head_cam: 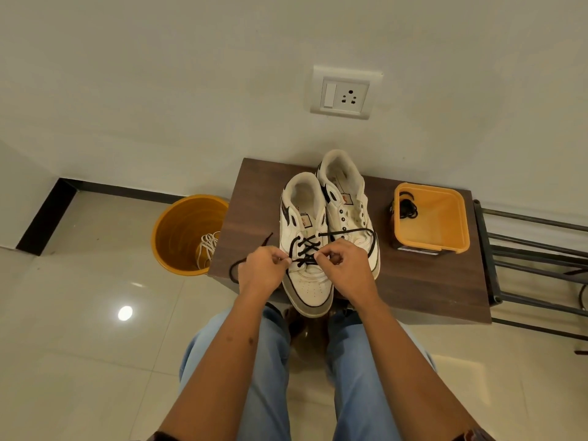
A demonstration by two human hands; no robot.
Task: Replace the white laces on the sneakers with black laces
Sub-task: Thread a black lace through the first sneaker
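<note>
Two white sneakers sit side by side on the brown surface [413,281], toes pointing near. The left sneaker [305,249] carries a black lace [307,249] crossed through its lower eyelets, and both hands work at it. The left hand [261,268] has its fingers [284,261] curled and pinching the lace at the left side of the crossings; the free end trails left from that hand over the surface edge. The right hand [343,265] likewise has its fingers [319,255] curled, pinching the lace at the right side, and the other end loops out to the right, draped over the right sneaker [346,202], whose eyelets hold no lace. Far right on the surface stands an orange tub [445,243] with another black lace [409,208] coiled inside. On the floor to the left, an orange bucket [178,230] holds white laces [206,246]. A metal rack [534,265] stands at the far right.
</note>
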